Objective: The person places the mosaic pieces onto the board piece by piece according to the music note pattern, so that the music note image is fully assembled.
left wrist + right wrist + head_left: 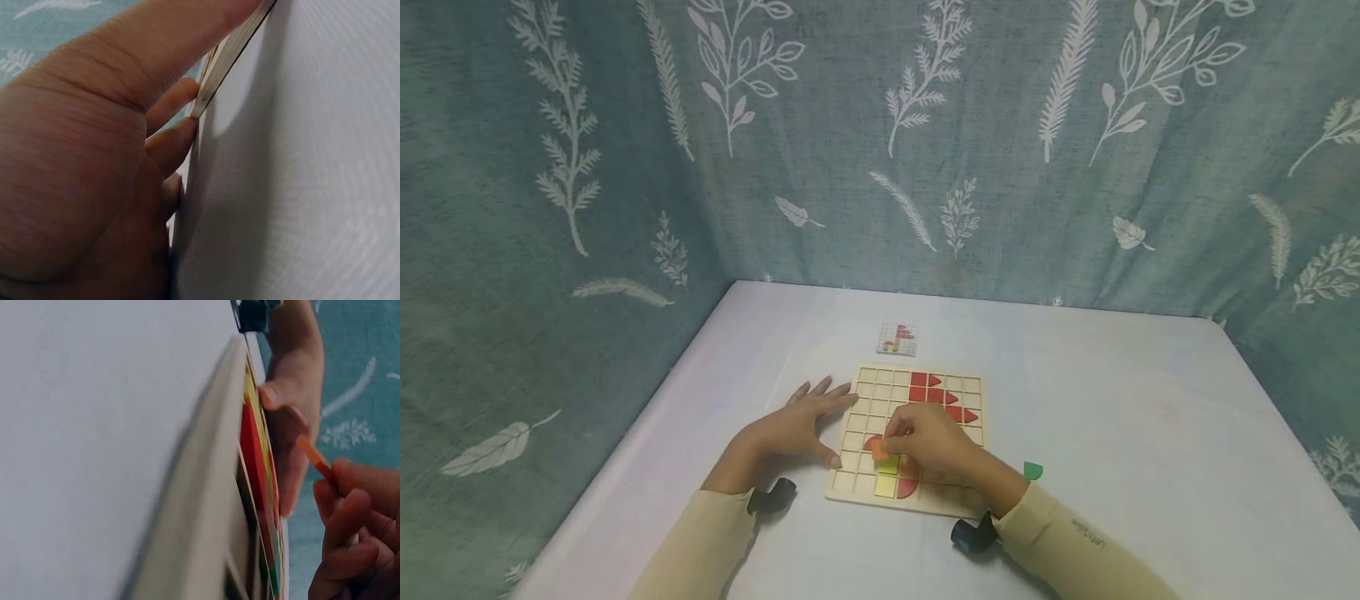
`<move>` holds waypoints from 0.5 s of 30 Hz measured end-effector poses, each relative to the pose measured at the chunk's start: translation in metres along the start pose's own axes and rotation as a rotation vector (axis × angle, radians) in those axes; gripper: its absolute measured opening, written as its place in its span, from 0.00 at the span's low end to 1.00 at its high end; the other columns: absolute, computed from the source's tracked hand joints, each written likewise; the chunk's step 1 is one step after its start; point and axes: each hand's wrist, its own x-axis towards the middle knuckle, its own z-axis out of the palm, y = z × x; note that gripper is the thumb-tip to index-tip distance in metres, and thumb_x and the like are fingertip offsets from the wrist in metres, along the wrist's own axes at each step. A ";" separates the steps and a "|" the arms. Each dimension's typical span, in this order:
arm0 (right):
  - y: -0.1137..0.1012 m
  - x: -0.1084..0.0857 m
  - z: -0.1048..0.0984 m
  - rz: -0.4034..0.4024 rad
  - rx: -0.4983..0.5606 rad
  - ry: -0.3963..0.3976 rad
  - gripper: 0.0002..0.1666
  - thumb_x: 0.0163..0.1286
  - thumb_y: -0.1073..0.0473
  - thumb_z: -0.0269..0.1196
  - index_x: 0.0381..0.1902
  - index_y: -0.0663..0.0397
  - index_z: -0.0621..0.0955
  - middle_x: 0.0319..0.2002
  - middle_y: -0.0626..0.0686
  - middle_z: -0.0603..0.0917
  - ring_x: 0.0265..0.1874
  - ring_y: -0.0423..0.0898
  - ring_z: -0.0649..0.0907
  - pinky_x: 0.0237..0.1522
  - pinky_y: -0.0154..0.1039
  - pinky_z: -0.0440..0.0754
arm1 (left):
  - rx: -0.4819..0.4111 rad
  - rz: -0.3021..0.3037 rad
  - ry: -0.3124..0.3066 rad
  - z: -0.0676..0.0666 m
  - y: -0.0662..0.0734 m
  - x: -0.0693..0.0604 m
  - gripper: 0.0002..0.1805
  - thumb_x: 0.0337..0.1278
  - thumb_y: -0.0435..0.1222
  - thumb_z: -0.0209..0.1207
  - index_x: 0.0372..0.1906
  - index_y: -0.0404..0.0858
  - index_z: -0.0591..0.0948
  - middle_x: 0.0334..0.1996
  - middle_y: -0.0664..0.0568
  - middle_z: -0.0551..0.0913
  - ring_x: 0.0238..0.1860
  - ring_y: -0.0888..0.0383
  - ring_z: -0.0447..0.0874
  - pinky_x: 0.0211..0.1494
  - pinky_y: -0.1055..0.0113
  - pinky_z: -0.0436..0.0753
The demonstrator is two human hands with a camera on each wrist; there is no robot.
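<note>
My right hand point(928, 435) pinches an orange square tile point(879, 451) between thumb and fingers over the lower left part of a wooden grid board point(859, 423). In the right wrist view the orange tile point(317, 459) is tilted and apart from the board. My left hand point(793, 425) lies spread at the board's left edge, with thumb and fingers touching it; the left wrist view shows this contact along the board's side point(219, 69). Yellow tiles point(886, 486) and red rounded pieces point(908, 477) sit in the lower cells. Red squares and triangles point(934, 396) fill cells higher up.
Behind the board lies a small picture card point(897, 339) with a similar coloured pattern. A green rounded piece point(1033, 471) rests on the white table point(1120, 400), near the right forearm. A patterned curtain point(842, 150) hangs behind and beside the table.
</note>
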 end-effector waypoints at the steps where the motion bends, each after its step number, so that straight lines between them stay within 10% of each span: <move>1: -0.002 0.000 0.002 -0.003 -0.009 0.003 0.07 0.61 0.51 0.70 0.25 0.35 0.83 0.29 0.36 0.82 0.33 0.41 0.79 0.33 0.39 0.78 | -0.002 0.006 -0.001 0.000 -0.001 0.000 0.64 0.22 0.67 0.72 0.75 0.52 0.62 0.76 0.55 0.52 0.77 0.51 0.32 0.74 0.49 0.31; 15: -0.017 0.002 0.021 -0.018 -0.126 0.010 0.10 0.60 0.48 0.70 0.22 0.37 0.80 0.22 0.37 0.79 0.22 0.38 0.76 0.19 0.33 0.74 | -0.003 0.041 0.005 0.001 -0.004 -0.002 0.63 0.24 0.67 0.72 0.75 0.53 0.62 0.76 0.56 0.52 0.77 0.50 0.32 0.74 0.49 0.31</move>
